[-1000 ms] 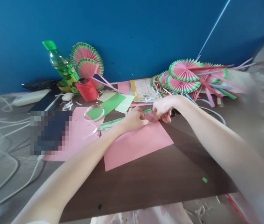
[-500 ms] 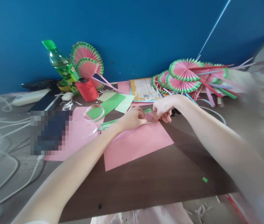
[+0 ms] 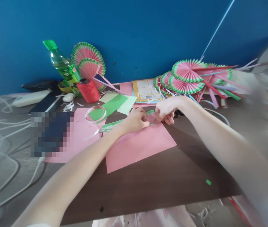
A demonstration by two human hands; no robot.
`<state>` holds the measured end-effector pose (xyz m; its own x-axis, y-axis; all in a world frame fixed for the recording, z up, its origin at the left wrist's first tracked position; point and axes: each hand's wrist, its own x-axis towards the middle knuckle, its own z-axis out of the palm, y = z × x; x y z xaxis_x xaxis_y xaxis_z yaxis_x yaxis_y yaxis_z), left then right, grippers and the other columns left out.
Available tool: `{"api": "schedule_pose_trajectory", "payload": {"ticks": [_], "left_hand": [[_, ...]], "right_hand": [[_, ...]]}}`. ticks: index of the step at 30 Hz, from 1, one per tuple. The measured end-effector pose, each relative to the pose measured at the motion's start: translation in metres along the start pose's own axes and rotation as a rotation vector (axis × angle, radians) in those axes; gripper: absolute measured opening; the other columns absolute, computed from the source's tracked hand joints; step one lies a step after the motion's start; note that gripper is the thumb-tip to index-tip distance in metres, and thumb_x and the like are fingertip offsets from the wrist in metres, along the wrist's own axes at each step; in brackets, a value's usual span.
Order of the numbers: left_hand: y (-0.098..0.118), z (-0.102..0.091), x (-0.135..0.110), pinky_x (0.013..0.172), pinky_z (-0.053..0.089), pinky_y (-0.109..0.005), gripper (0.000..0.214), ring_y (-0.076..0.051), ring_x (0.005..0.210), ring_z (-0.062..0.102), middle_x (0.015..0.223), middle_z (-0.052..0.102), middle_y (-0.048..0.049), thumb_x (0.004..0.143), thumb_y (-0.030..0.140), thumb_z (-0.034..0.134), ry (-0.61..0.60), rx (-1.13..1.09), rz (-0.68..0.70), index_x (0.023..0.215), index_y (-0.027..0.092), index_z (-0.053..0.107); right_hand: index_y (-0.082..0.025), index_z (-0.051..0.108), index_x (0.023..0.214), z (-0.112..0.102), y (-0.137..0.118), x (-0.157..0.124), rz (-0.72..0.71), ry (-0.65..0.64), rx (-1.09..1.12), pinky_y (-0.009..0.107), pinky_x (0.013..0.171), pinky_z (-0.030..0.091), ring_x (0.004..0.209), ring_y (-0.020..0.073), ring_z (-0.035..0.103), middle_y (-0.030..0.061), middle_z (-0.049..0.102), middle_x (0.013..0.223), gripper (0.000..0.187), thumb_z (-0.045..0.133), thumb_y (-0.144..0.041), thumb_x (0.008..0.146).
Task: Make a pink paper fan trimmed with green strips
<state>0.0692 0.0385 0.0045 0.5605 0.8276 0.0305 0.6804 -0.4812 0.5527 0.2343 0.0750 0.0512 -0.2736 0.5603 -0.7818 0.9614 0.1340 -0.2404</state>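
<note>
A sheet of pink paper (image 3: 138,151) with green and pale green strips along its far edge lies on the table in front of me. My left hand (image 3: 137,120) is closed, its fingers curled over the paper's far edge. At the right end of that same edge, my right hand (image 3: 166,110) presses with thumb and forefinger while its other fingers stay curled. Between the hands a short folded-looking band of pink and green shows. A green strip (image 3: 110,125) runs out to the left from under my left hand. The fingertips partly hide the edge.
A clear tape roll (image 3: 95,114) rests over green paper (image 3: 115,105) on the left. Behind stand a tilted green bottle (image 3: 64,67), a red roll (image 3: 89,90) and pleated paper fans (image 3: 89,58). More fans (image 3: 188,75) are piled back right. White cables (image 3: 15,170) trail at left.
My left hand's fingers have shifted very slightly along the paper's far edge. My right hand and the sheet keep nearly the same place.
</note>
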Motion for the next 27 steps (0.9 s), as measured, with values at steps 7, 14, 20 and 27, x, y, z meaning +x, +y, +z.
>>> {"api": "schedule_pose_trajectory", "payload": {"ticks": [7, 14, 20, 27], "left_hand": [[0.002, -0.001, 0.000, 0.092, 0.038, -0.037, 0.026, -0.021, 0.096, 0.049, 0.091, 0.055, -0.0055, 0.069, 0.021, 0.058, 0.009, 0.027, -0.017, 0.052, 0.018, 0.038], [0.001, -0.002, 0.000, 0.087, 0.040, -0.034, 0.025, -0.020, 0.092, 0.050, 0.085, 0.053, -0.0040, 0.070, 0.023, 0.060, 0.005, 0.057, -0.018, 0.057, 0.019, 0.039], [-0.011, -0.005, 0.000, 0.085, 0.041, -0.033, 0.011, -0.019, 0.091, 0.050, 0.084, 0.054, -0.0039, 0.071, 0.023, 0.060, -0.018, 0.016, 0.115, 0.071, 0.018, 0.050], [-0.025, -0.019, 0.000, 0.087, 0.040, -0.031, 0.008, -0.017, 0.095, 0.051, 0.092, 0.057, -0.0031, 0.073, 0.018, 0.055, -0.150, -0.064, 0.275, 0.080, 0.018, 0.056]], "right_hand": [[-0.016, 0.054, 0.067, 0.000, 0.001, 0.000, 0.002, 0.000, -0.002, 0.023, 0.049, 0.039, 0.056, 0.0149, 0.063, 0.0034, 0.066, 0.061, 0.039, 0.067, -0.053, 0.066], [-0.017, 0.053, 0.065, 0.000, 0.001, 0.000, -0.002, 0.005, -0.004, 0.023, 0.049, 0.039, 0.057, 0.0154, 0.063, 0.0033, 0.066, 0.060, 0.045, 0.067, -0.059, 0.062], [-0.016, 0.054, 0.067, 0.000, 0.001, 0.001, -0.011, -0.004, -0.018, 0.024, 0.052, 0.040, 0.057, 0.0158, 0.064, 0.0038, 0.066, 0.061, 0.045, 0.066, -0.060, 0.063], [-0.016, 0.055, 0.068, -0.001, 0.005, 0.006, -0.013, -0.019, 0.007, 0.023, 0.051, 0.040, 0.055, 0.0151, 0.063, 0.0031, 0.066, 0.059, 0.048, 0.067, -0.062, 0.059]]}}
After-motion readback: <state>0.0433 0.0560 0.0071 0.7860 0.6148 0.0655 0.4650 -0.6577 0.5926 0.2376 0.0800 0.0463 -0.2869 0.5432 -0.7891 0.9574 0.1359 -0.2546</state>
